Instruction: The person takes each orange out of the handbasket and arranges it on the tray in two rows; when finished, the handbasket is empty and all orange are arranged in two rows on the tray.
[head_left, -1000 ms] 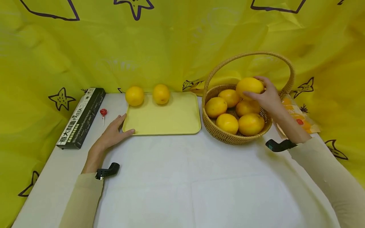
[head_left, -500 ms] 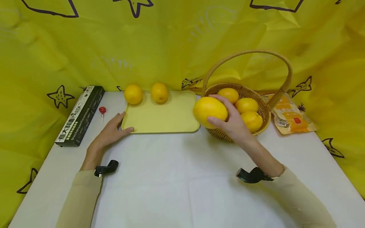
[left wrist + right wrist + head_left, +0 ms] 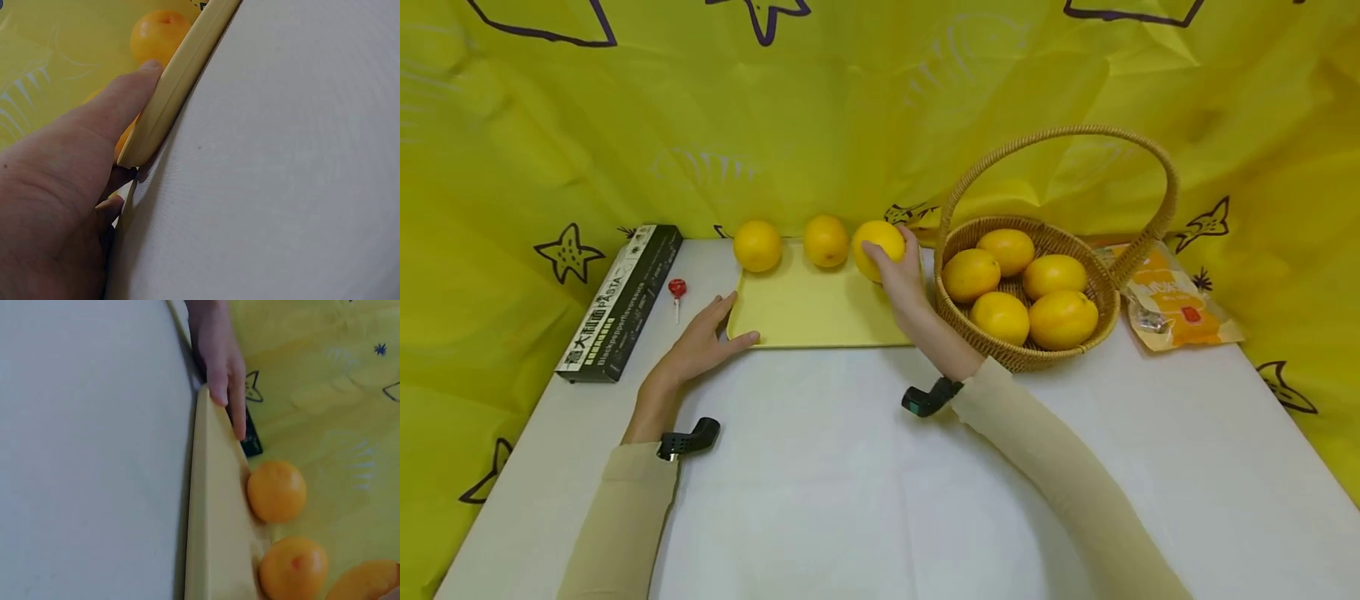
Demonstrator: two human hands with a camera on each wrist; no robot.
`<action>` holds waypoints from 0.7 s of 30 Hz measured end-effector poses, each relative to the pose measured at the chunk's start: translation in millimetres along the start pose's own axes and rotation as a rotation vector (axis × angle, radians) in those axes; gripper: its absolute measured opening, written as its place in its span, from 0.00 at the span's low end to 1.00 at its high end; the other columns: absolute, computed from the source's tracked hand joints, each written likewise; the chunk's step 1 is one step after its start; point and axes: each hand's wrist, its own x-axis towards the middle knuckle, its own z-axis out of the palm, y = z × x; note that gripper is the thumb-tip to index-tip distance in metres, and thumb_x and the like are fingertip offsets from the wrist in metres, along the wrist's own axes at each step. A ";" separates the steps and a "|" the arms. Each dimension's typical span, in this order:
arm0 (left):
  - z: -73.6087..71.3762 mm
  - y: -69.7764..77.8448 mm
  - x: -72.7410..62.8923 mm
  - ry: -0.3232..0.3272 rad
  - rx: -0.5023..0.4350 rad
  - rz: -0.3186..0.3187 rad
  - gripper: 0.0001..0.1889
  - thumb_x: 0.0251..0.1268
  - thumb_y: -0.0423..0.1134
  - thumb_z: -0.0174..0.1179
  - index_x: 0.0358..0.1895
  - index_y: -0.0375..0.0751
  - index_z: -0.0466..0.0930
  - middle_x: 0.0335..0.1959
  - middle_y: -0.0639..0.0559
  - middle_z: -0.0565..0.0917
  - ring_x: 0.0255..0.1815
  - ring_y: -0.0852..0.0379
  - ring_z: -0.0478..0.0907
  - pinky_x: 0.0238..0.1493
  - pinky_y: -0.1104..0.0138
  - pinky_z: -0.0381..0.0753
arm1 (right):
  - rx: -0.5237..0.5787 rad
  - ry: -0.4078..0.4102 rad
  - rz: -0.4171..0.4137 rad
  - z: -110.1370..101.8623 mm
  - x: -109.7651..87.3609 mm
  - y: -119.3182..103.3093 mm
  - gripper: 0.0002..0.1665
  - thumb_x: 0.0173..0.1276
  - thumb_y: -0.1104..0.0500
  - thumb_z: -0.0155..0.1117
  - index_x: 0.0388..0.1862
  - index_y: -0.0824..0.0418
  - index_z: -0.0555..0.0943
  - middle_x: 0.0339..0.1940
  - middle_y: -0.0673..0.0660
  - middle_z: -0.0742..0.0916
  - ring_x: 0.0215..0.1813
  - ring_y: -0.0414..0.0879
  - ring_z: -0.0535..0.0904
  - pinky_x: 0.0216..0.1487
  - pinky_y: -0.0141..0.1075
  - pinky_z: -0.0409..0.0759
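My right hand holds an oval, yellow-orange, mango-like fruit over the back right part of a pale yellow tray. Its thumb lies on the fruit's front and its fingers are round the right side. Two similar fruits, a left one and a middle one, sit along the tray's back edge, and both show in the right wrist view. My left hand touches the tray's front left corner, its thumb along the rim and its fingers, partly hidden, beside the left edge.
A wicker basket with a tall handle holds several of these fruits, right of the tray. An orange snack bag lies beyond it. A black-and-white pasta box and a red lollipop lie left. A yellow curtain hangs behind.
My right hand has lifted the fruit out of the basket and carried it left to the tray's back right. My left hand has stayed at the tray corner.
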 end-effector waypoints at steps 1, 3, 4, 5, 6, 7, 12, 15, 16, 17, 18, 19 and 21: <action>0.1 -0.1 0.2 0.001 -0.001 0.001 0.51 0.63 0.60 0.59 0.79 0.44 0.38 0.80 0.38 0.40 0.81 0.36 0.34 0.76 0.38 0.39 | -0.010 0.009 -0.003 4.3 8.0 2.6 0.44 0.66 0.50 0.65 0.76 0.46 0.55 0.72 0.55 0.66 0.66 0.48 0.69 0.65 0.40 0.72; 1.0 0.5 0.7 -0.001 -0.005 0.004 0.51 0.63 0.59 0.60 0.79 0.44 0.38 0.80 0.38 0.40 0.81 0.36 0.34 0.76 0.38 0.39 | -0.028 0.023 -0.014 11.2 23.3 7.7 0.44 0.65 0.51 0.65 0.76 0.48 0.55 0.73 0.55 0.66 0.67 0.49 0.69 0.66 0.42 0.72; 1.6 1.1 0.8 -0.002 -0.009 0.005 0.51 0.63 0.59 0.60 0.79 0.44 0.38 0.80 0.38 0.41 0.81 0.36 0.35 0.76 0.38 0.39 | -0.053 0.035 -0.024 13.6 30.6 10.3 0.44 0.65 0.51 0.66 0.76 0.49 0.56 0.73 0.56 0.66 0.67 0.50 0.69 0.66 0.42 0.72; 2.2 1.7 1.1 -0.002 -0.012 0.007 0.51 0.63 0.59 0.60 0.79 0.44 0.38 0.80 0.38 0.41 0.81 0.37 0.35 0.76 0.38 0.39 | -0.085 0.053 -0.035 15.3 37.0 12.4 0.44 0.64 0.52 0.67 0.75 0.50 0.57 0.72 0.56 0.66 0.67 0.50 0.69 0.66 0.42 0.73; 2.9 1.9 1.5 -0.001 -0.013 0.011 0.51 0.63 0.59 0.60 0.79 0.44 0.38 0.80 0.38 0.41 0.81 0.37 0.35 0.76 0.39 0.39 | -0.109 0.069 -0.048 16.5 43.5 14.6 0.45 0.63 0.52 0.68 0.75 0.50 0.58 0.72 0.57 0.67 0.67 0.51 0.69 0.65 0.42 0.74; 3.4 2.5 1.9 0.000 -0.014 0.013 0.51 0.63 0.59 0.60 0.79 0.44 0.39 0.80 0.38 0.41 0.81 0.37 0.35 0.76 0.39 0.39 | -0.133 0.083 -0.059 17.4 49.2 16.5 0.45 0.63 0.53 0.69 0.75 0.51 0.58 0.72 0.58 0.67 0.67 0.51 0.70 0.65 0.43 0.74; 3.7 2.0 2.8 0.012 -0.011 0.004 0.51 0.62 0.60 0.60 0.79 0.46 0.40 0.80 0.39 0.41 0.81 0.38 0.36 0.77 0.39 0.40 | -0.212 0.113 -0.078 21.9 69.4 22.2 0.46 0.61 0.53 0.71 0.74 0.53 0.59 0.71 0.60 0.66 0.67 0.53 0.69 0.64 0.45 0.74; 2.7 1.1 2.9 0.017 -0.008 -0.007 0.51 0.62 0.61 0.60 0.79 0.46 0.40 0.80 0.38 0.41 0.81 0.37 0.36 0.76 0.39 0.40 | -0.241 0.094 -0.080 28.1 75.3 23.4 0.45 0.61 0.53 0.70 0.73 0.56 0.60 0.70 0.62 0.66 0.68 0.54 0.67 0.67 0.45 0.72; 2.4 0.7 2.9 0.018 -0.004 -0.007 0.51 0.62 0.61 0.60 0.79 0.47 0.40 0.80 0.38 0.41 0.81 0.37 0.36 0.76 0.38 0.40 | -0.255 0.086 -0.076 30.8 76.7 23.8 0.45 0.61 0.53 0.70 0.73 0.56 0.60 0.70 0.63 0.66 0.68 0.55 0.67 0.67 0.46 0.71; 2.1 0.6 2.5 0.019 -0.007 -0.007 0.51 0.62 0.61 0.60 0.79 0.47 0.40 0.80 0.38 0.41 0.81 0.37 0.36 0.76 0.38 0.39 | -0.274 0.079 -0.070 33.8 78.1 24.6 0.45 0.61 0.52 0.69 0.73 0.56 0.60 0.70 0.63 0.66 0.68 0.55 0.67 0.68 0.45 0.71; 1.9 0.3 2.1 0.021 -0.008 -0.007 0.51 0.62 0.61 0.60 0.79 0.47 0.40 0.80 0.38 0.41 0.81 0.37 0.36 0.76 0.38 0.39 | -0.294 0.070 -0.060 36.7 78.8 25.1 0.45 0.61 0.51 0.69 0.73 0.56 0.59 0.69 0.64 0.66 0.68 0.56 0.67 0.68 0.46 0.70; 1.8 0.0 1.4 0.022 -0.007 -0.004 0.51 0.62 0.61 0.60 0.79 0.46 0.40 0.80 0.38 0.41 0.81 0.37 0.36 0.76 0.39 0.39 | -0.321 0.062 -0.050 39.8 79.3 25.7 0.45 0.62 0.50 0.68 0.73 0.55 0.59 0.69 0.64 0.65 0.68 0.57 0.66 0.68 0.46 0.70; 1.6 -0.5 0.1 0.025 -0.008 0.003 0.50 0.62 0.60 0.60 0.79 0.46 0.40 0.80 0.38 0.42 0.81 0.37 0.36 0.76 0.39 0.40 | -0.373 0.046 -0.024 46.1 79.5 26.2 0.45 0.63 0.48 0.67 0.74 0.54 0.56 0.70 0.66 0.64 0.68 0.60 0.66 0.68 0.48 0.69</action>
